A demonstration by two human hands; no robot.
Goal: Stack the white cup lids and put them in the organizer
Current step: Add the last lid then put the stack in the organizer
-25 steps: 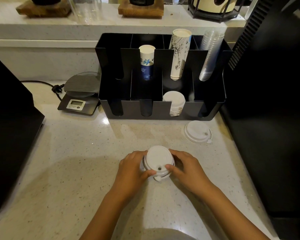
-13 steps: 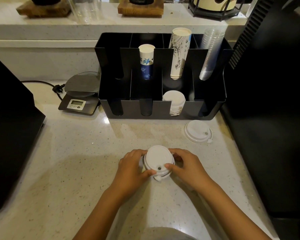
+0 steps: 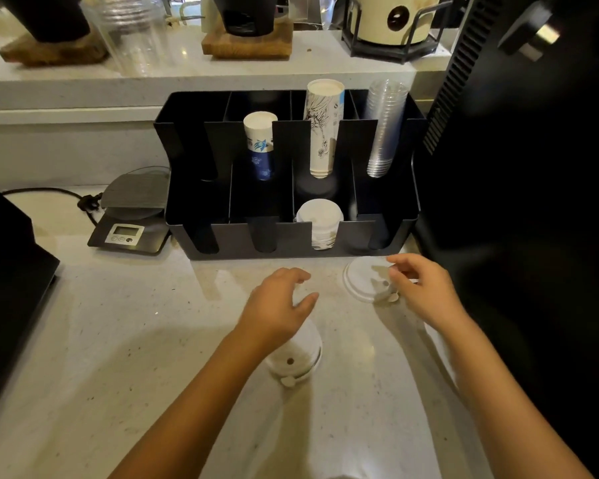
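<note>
Stack of white lids (image 3: 296,356) sits flat on the counter (image 3: 118,340), tops up, well in front of the black organizer (image 3: 291,236), sip tab pointing toward the person. Left hand (image 3: 279,305) hovers over its far edge, palm down, fingers loosely spread, gripping nothing. A single lid (image 3: 363,280) lies flat just in front of the organizer's right end. Right hand (image 3: 421,288) reaches onto its right rim, fingers curled; whether they pinch it, I cannot tell.

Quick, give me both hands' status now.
Left hand: open, hovering over the lid stack, holding nothing.
Right hand: open, fingers at the loose lid on the counter, not yet gripping it.
</note>
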